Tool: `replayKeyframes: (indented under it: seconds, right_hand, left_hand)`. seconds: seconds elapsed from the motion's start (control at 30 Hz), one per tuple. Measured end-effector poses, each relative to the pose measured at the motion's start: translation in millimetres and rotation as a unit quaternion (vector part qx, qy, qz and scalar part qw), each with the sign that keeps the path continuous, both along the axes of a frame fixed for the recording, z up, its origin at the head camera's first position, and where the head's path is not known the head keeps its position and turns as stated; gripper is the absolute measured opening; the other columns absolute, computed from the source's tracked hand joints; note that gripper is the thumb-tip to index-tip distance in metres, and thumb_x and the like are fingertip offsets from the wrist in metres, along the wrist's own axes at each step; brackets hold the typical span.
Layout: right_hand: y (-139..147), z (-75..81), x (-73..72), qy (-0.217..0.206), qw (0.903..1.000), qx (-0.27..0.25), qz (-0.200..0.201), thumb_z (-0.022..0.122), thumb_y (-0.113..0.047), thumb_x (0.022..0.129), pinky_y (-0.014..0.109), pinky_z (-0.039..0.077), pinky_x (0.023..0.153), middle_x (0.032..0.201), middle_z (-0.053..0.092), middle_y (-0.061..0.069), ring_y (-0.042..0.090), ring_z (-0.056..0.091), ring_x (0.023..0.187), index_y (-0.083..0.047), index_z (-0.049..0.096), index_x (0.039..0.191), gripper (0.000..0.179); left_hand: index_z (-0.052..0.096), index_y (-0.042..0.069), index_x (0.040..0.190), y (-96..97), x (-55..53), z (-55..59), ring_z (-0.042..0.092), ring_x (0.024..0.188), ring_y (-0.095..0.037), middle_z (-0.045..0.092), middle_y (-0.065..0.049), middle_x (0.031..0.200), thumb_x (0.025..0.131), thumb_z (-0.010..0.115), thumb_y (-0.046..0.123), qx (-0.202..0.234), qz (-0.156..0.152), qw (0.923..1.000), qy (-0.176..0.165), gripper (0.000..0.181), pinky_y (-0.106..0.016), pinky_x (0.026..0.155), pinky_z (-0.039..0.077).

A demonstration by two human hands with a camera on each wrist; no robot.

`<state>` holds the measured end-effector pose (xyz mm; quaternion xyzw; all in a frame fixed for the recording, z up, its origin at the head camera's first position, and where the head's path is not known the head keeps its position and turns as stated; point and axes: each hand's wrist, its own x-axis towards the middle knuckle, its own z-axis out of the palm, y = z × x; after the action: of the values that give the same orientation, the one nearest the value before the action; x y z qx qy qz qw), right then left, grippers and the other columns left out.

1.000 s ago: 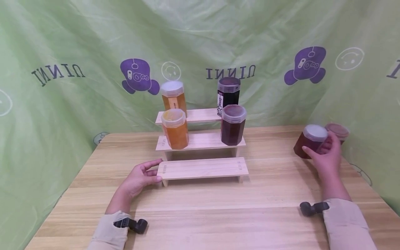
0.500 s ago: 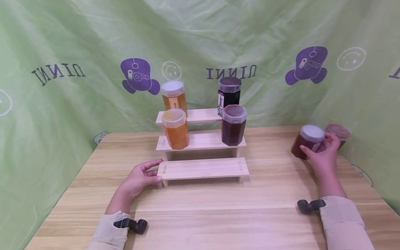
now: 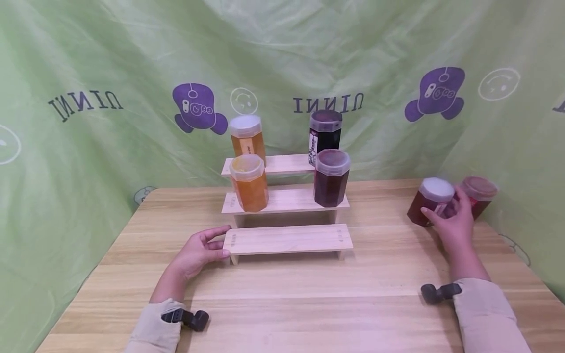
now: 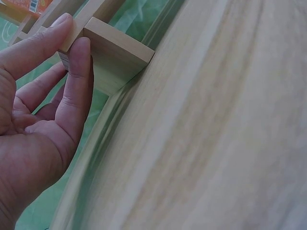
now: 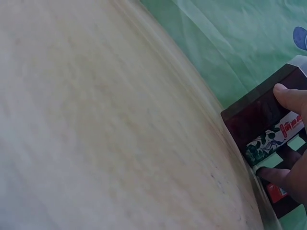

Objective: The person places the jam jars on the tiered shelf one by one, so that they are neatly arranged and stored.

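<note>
In the head view my left hand [image 3: 196,252] pinches the left end of the lowest step [image 3: 287,239] of a three-tier wooden display stand. The left wrist view shows thumb and fingertips at that step's corner [image 4: 76,33]. At the table's right side my right hand [image 3: 454,223] grips a dark red jar [image 3: 421,208] with a whitish lid. Its thumb lies on the jar's near side, and the other fingers reach behind, between it and a second dark red jar [image 3: 481,201]. A printed label [image 5: 268,141] shows on the held jar in the right wrist view.
Two orange jars [image 3: 250,193] stand at the left of the upper tiers, one behind the other. A dark jar [image 3: 331,186] stands at the middle tier's right, another dark jar [image 3: 325,135] behind it. A green printed curtain [image 3: 282,59] hangs round the wooden table [image 3: 282,309].
My right hand has shifted slightly left with the jar it holds, away from the second jar, which now shows more. The left hand stays on the step.
</note>
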<state>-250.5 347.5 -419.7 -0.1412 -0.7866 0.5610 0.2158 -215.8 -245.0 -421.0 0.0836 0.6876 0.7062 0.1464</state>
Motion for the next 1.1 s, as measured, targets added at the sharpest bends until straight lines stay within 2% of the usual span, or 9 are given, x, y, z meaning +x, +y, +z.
replayKeyframes:
  seconds: [0.2, 0.27, 0.57, 0.7, 0.77, 0.97, 1.03, 1.1]
  right_hand:
    - [-4, 1.1, 1.0, -0.006, 0.9997, -0.007, -0.025, 0.078, -0.012, 0.083, 0.032, 0.037, 0.109, 0.155, 0.033, 0.012, 0.022, 0.041, 0.132, -0.032, 0.022, 0.154, 0.092]
    - [-7, 1.8, 1.2, -0.005, 0.9994, -0.017, -0.03, 0.08, -0.01, 0.081, 0.026, 0.04, 0.106, 0.154, 0.036, 0.012, 0.019, 0.044, 0.129, -0.033, 0.026, 0.153, 0.092]
    - [-15, 3.8, 1.0, -0.007, 0.998, -0.044, -0.046, 0.083, -0.008, 0.077, 0.03, 0.042, 0.105, 0.151, 0.04, 0.012, 0.02, 0.047, 0.125, -0.034, 0.031, 0.151, 0.094]
    - [-18, 7.8, 1.6, -0.009, 0.9978, -0.05, -0.042, 0.083, -0.008, 0.076, 0.031, 0.042, 0.105, 0.151, 0.038, 0.012, 0.022, 0.046, 0.127, -0.035, 0.03, 0.15, 0.095]
    - [-20, 10.3, 2.2, -0.012, 0.9978, -0.052, -0.039, 0.084, -0.009, 0.076, 0.028, 0.043, 0.103, 0.152, 0.038, 0.011, 0.022, 0.045, 0.128, -0.036, 0.03, 0.15, 0.096]
    - [-24, 15.7, 4.6, -0.007, 0.9971, -0.069, -0.031, 0.087, -0.008, 0.071, 0.01, 0.046, 0.083, 0.141, 0.045, 0.008, 0.017, 0.048, 0.117, -0.035, 0.035, 0.148, 0.097]
    - [-25, 16.7, 5.9, -0.01, 0.9985, -0.047, -0.027, 0.087, -0.011, 0.072, 0.011, 0.046, 0.082, 0.138, 0.046, 0.006, 0.016, 0.049, 0.115, -0.035, 0.034, 0.148, 0.095]
    - [-26, 18.0, 7.4, -0.012, 0.9992, -0.032, -0.022, 0.087, -0.014, 0.074, 0.015, 0.047, 0.087, 0.137, 0.046, 0.006, 0.017, 0.049, 0.116, -0.035, 0.034, 0.149, 0.094]
  left_hand:
    - [0.03, -0.011, 0.146, 0.4, 0.6, -0.6, 0.067, 0.099, -0.018, 0.064, -0.018, 0.119, 0.078, 0.074, -0.011, -0.002, 0.001, 1.0, 0.001, 0.081, -0.031, 0.079, 0.058]
    - [0.031, -0.01, 0.146, 0.9, 0.8, -0.5, 0.067, 0.099, -0.019, 0.064, -0.018, 0.119, 0.078, 0.074, -0.011, 0.0, 0.001, 1.0, -0.002, 0.081, -0.032, 0.079, 0.058]
    - [0.031, -0.01, 0.146, 0.1, 1.4, 0.0, 0.068, 0.097, -0.018, 0.066, -0.016, 0.116, 0.078, 0.074, -0.011, 0.0, 0.0, 1.0, 0.0, 0.081, -0.032, 0.078, 0.058]
    - [0.031, -0.01, 0.146, -0.2, 1.5, -0.4, 0.068, 0.097, -0.019, 0.066, -0.015, 0.115, 0.078, 0.075, -0.01, 0.0, 0.001, 1.0, -0.002, 0.082, -0.032, 0.077, 0.058]
    - [0.032, -0.01, 0.146, 0.1, 1.5, -0.6, 0.068, 0.097, -0.019, 0.066, -0.017, 0.116, 0.077, 0.075, -0.01, 0.0, 0.003, 1.0, -0.003, 0.081, -0.032, 0.077, 0.058]
    - [0.032, -0.009, 0.146, 0.5, 1.2, -0.1, 0.067, 0.099, -0.02, 0.063, -0.021, 0.121, 0.078, 0.074, -0.011, -0.006, 0.007, 0.9999, -0.005, 0.08, -0.032, 0.079, 0.058]
    - [0.032, -0.009, 0.146, 0.5, 1.2, 0.1, 0.067, 0.1, -0.02, 0.062, -0.022, 0.122, 0.078, 0.074, -0.011, -0.007, 0.009, 0.9999, -0.007, 0.08, -0.032, 0.08, 0.058]
    - [0.032, -0.009, 0.146, 0.6, 1.0, -0.2, 0.067, 0.1, -0.02, 0.062, -0.022, 0.122, 0.078, 0.073, -0.011, -0.007, 0.01, 0.9999, -0.008, 0.08, -0.032, 0.08, 0.058]
